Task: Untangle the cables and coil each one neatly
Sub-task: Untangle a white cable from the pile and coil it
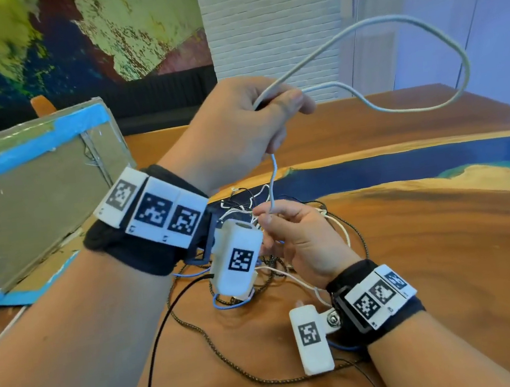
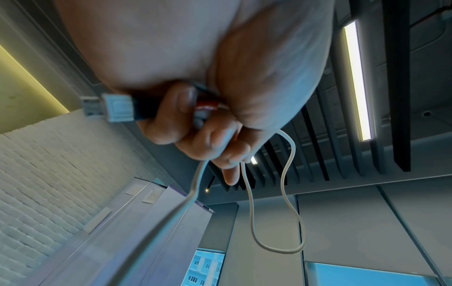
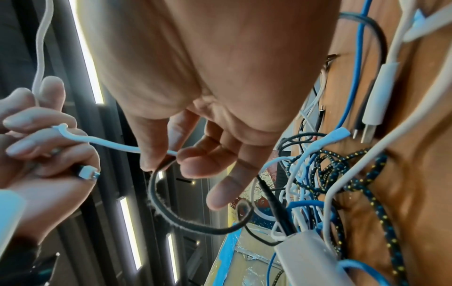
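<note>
Here the left hand (image 1: 232, 125) is gripping the looped white cable (image 1: 388, 35), and below it the right hand (image 1: 301, 239) is pinching the same cable.

Bare forearms, no sleeves. On each wrist a black fabric band (image 1: 145, 255), carrying a row of three white blocks (image 1: 152, 206) printed with black square code markings. At about 5 o'clock from the left wrist band, a white rounded box (image 1: 237, 258) with one more code marking. Near the right wrist band (image 1: 388, 321), a similar white box (image 1: 311, 334) fixed by a metal screw (image 1: 332, 318).
</note>
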`<state>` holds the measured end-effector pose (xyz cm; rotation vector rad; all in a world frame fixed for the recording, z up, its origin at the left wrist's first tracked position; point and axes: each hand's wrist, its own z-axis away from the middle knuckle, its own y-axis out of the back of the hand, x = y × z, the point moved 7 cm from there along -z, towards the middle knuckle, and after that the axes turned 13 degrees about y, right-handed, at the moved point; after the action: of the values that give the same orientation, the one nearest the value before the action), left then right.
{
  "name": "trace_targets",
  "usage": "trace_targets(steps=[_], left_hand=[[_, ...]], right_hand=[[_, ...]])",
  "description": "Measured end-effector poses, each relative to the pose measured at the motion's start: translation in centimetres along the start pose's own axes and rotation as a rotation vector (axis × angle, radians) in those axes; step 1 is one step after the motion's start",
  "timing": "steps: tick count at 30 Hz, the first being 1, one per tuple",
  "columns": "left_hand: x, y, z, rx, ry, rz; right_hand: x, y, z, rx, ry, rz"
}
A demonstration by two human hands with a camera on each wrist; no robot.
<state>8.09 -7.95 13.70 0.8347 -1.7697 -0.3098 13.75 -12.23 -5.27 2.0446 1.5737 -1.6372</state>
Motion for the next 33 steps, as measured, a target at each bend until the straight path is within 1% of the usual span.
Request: trace_targets(steps=[3, 6, 8, 11, 13, 16, 17, 18, 22, 24, 26, 29, 31, 33], left_hand=[[-0.7, 0.0, 0.3, -0.017, 0.01, -0.003], [-2.7, -0.1, 0.5, -0.018, 0.091, 0.007], [-4.2, -0.4, 0.7, 0.003, 0.115, -0.08], [-6.4, -1.1, 0.8, 0.013, 0.161, -0.169], [-7.7, -1.9, 1.0, -0.038, 0.218, -0.213], [-9.3, -3.7, 1.7, -0.224, 0.288, -0.277], [-9.7, -4.0, 1.8, -0.259, 0.298, -0.292], [-10.1, -4.0, 1.7, -0.268, 0.294, -0.311], [-10.7, -3.0, 1.3, -0.213, 0.293, -0.321], [-10.5, -2.3, 1.1, -0.17, 0.302, -0.293], [-10.2, -1.4, 0.8, -0.099, 0.284, -0.219], [-8.9, -0.9, 0.4, -0.017, 0.198, -0.03], [-8.3, -1.0, 0.3, -0.001, 0.177, 0.06], [-7.5, -1.6, 0.4, -0.037, 0.18, 0.15]], right_hand=[[-0.3, 0.9, -0.3, 0.085, 0.031, 0.017], [-0.9, 2.3, -0.7, 0.2, 0.078, 0.016], [-1.2, 3.0, -0.8, 0.273, 0.098, -0.018], [-1.9, 3.2, -1.1, 0.33, 0.097, -0.062], [-2.5, 3.2, -1.2, 0.349, 0.086, -0.101], [-3.4, 4.0, -1.1, 0.405, 0.087, -0.202], [-3.7, 4.2, -1.0, 0.418, 0.085, -0.24], [-3.9, 4.4, -0.9, 0.423, 0.079, -0.276], [-3.9, 4.7, -0.9, 0.427, 0.07, -0.375], [-3.8, 4.7, -1.1, 0.41, 0.094, -0.387], [-3.6, 4.2, -1.3, 0.351, 0.101, -0.339], [-2.4, 2.5, -1.1, 0.166, 0.043, -0.225], [-1.2, 1.2, -0.6, 0.042, -0.013, -0.208], [-0.4, 0.5, -0.3, -0.009, -0.042, -0.221]])
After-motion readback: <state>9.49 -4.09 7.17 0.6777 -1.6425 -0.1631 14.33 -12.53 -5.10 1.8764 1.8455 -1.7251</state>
